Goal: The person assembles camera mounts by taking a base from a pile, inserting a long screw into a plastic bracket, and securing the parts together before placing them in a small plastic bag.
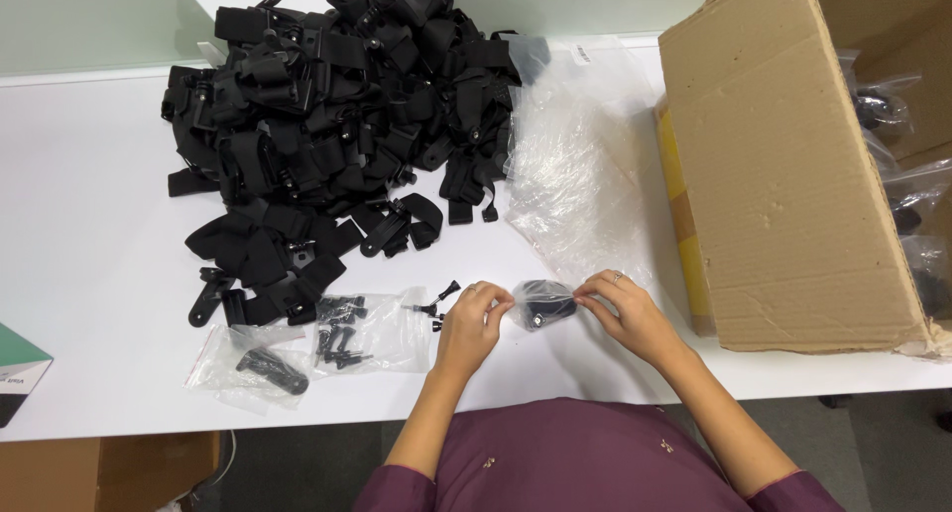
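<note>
Nearest the camera, both forearms reach forward from maroon sleeves, elbows apart and wrists angled inward so the hands meet over the white tabletop (89, 274). The left hand (473, 319) is curled, knuckles up, its fingers pinched on the left edge of a small clear bag (543, 304) that holds a black part. The right hand (623, 309), a ring on one finger, has its fingers pinched on the bag's right edge. The bag hangs between the two hands, just above or on the tabletop; which one cannot be told.

Just left of the left hand lies a clear packet of black screws (362, 336), with a loose black thumbscrew (436, 302) beside it. Further left is another clear packet with a black piece (256, 366) inside.

Beyond the hands, crumpled clear plastic wrap (575, 165) spreads across the tabletop. To its right stands a large open cardboard box (793, 165), its flap tilted toward the hands, with more bagged black parts inside at the far right.

Farthest back and to the left, a big heap of black straps and mounts (337, 115) covers the tabletop.
</note>
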